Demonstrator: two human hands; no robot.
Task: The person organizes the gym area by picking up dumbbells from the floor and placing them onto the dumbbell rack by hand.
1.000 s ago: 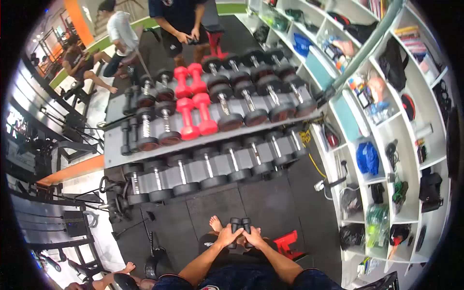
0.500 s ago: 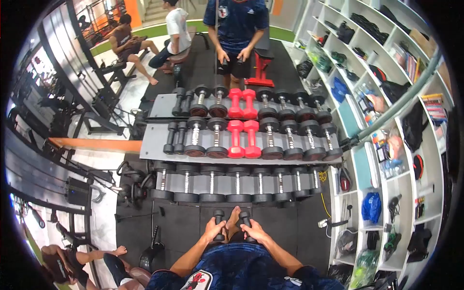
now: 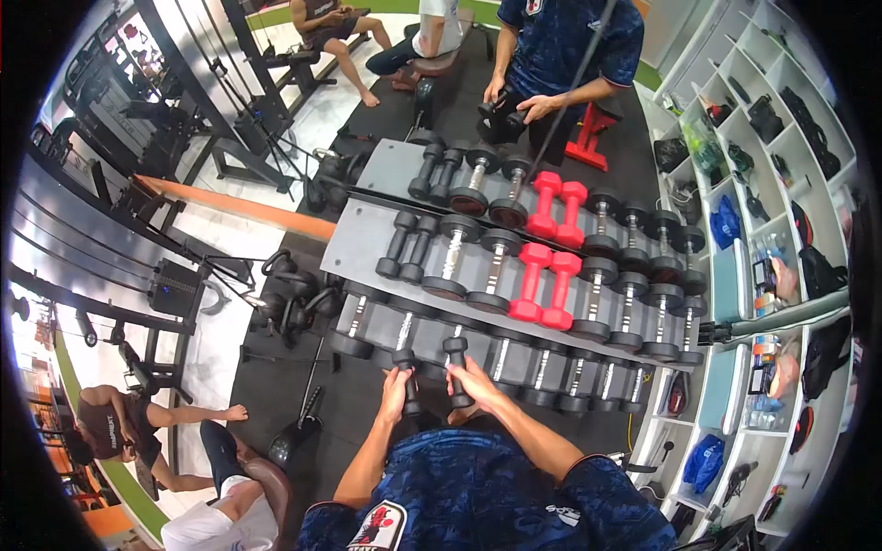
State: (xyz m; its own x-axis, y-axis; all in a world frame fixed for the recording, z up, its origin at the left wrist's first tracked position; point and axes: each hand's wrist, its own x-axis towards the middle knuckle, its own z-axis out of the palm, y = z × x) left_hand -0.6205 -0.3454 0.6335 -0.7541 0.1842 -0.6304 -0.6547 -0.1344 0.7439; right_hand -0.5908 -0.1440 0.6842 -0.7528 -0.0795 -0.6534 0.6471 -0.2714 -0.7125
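Observation:
My left hand (image 3: 393,393) is closed around a small black dumbbell (image 3: 411,397), which points away from me. In my right hand (image 3: 475,384) is a matching black dumbbell (image 3: 456,347), its far end close to the rack's lower row. Both hands are in front of my body, a short gap between them. Just beyond them stands the dumbbell rack (image 3: 354,253). Its upper tier carries a red pair (image 3: 531,283) between black and chrome dumbbells, with small all-black ones (image 3: 397,246) at the left end. Larger chrome-handled dumbbells (image 3: 502,360) fill the lower tier.
A mirror behind the rack repeats the dumbbells and my body (image 3: 570,46). Kettlebells (image 3: 299,298) lie left of the rack, near a cable machine (image 3: 175,289). Two people sit at the lower left, one on a bench (image 3: 271,482). White cubby shelves (image 3: 726,367) line the right side.
My view has turned, and the rack now appears tilted and closer. Both hands, still holding the dumbbells, are raised and nearer the rack's lower row.

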